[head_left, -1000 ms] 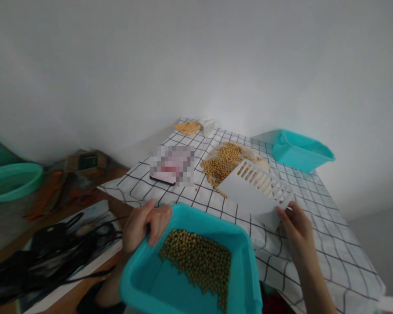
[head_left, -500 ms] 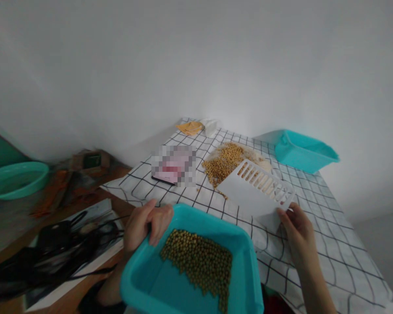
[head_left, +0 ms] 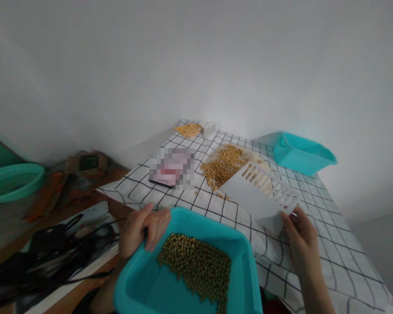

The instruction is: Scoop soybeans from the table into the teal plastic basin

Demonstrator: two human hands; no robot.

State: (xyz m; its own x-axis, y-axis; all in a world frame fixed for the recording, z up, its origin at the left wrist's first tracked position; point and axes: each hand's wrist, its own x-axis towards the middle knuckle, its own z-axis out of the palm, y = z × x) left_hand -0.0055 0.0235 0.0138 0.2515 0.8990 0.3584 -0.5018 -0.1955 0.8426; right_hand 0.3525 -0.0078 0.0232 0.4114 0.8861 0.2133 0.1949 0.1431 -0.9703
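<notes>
My left hand (head_left: 146, 229) is closed over the rim of a teal plastic basin (head_left: 212, 220), holding it at the front edge of the table. Inside the basin lies a layer of soybeans (head_left: 199, 264). In my right hand (head_left: 301, 233) is a white plastic slotted scoop (head_left: 249, 196), pinched by its near corner between thumb and fingers. The scoop is tilted above the tablecloth, its slots facing away from me. Just beyond it a pile of soybeans (head_left: 224, 163) is spread on the cloth, partly hidden by the scoop.
A second teal basin (head_left: 301, 157) stands at the back right of the checked tablecloth (head_left: 209, 201). A phone with a blurred screen (head_left: 172, 168) lies left of the pile, with a yellow cloth (head_left: 188, 130) behind. Black cables (head_left: 62, 244) and a green basin (head_left: 15, 183) are at the left.
The scoop and my right hand have shifted slightly to the right. The basin in my left hand sits slightly lower and further left in view, and the whole view has moved a little.
</notes>
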